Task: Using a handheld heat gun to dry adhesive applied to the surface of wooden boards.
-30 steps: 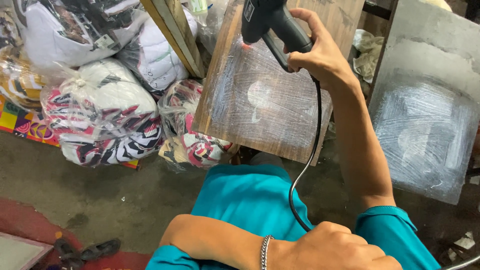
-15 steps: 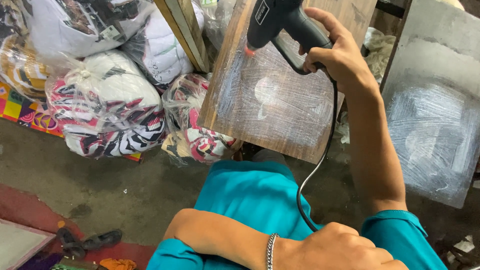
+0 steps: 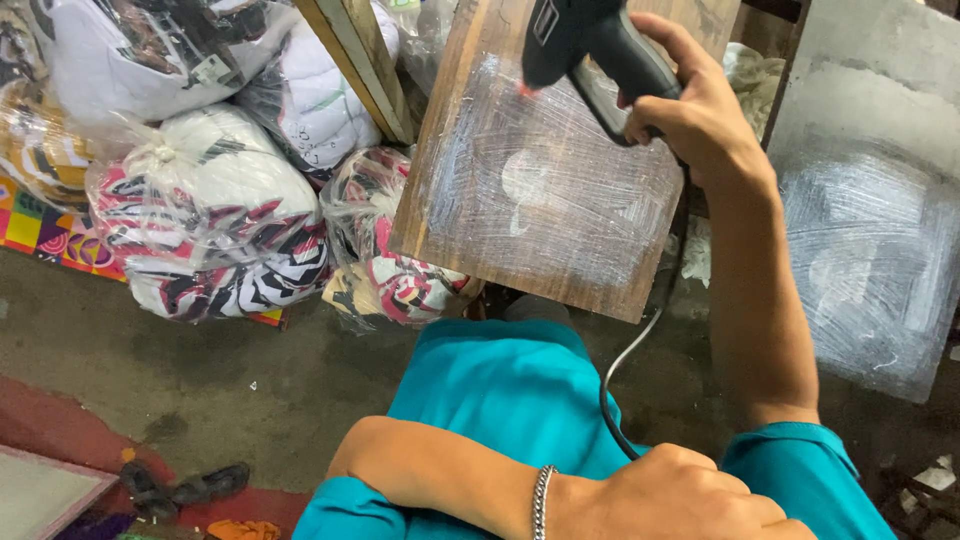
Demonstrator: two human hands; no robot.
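My right hand [image 3: 705,125] grips a black glue gun [image 3: 585,40] by its handle, held up against a brown wooden board [image 3: 540,210]. The gun's nozzle points down and left at the board's upper part. The board leans tilted and is smeared with whitish glue strands and a pale round patch. A black cord [image 3: 640,340] hangs from the gun down past my teal-clad lap [image 3: 500,390]. My left hand [image 3: 680,495], a silver bracelet [image 3: 541,500] on its wrist, rests across my lap at the bottom; its fingers are cut off by the frame edge.
A second, grey board [image 3: 870,250] with similar smears leans at the right. Clear plastic bags of patterned cloth [image 3: 210,230] are piled at the left, another bag [image 3: 400,285] under the board. A wooden slat [image 3: 360,60] leans behind. Dark sandals [image 3: 185,487] lie on the concrete floor.
My right hand with the glue gun has drifted slightly right across the board. The view has shifted a little, and my left arm has stayed put.
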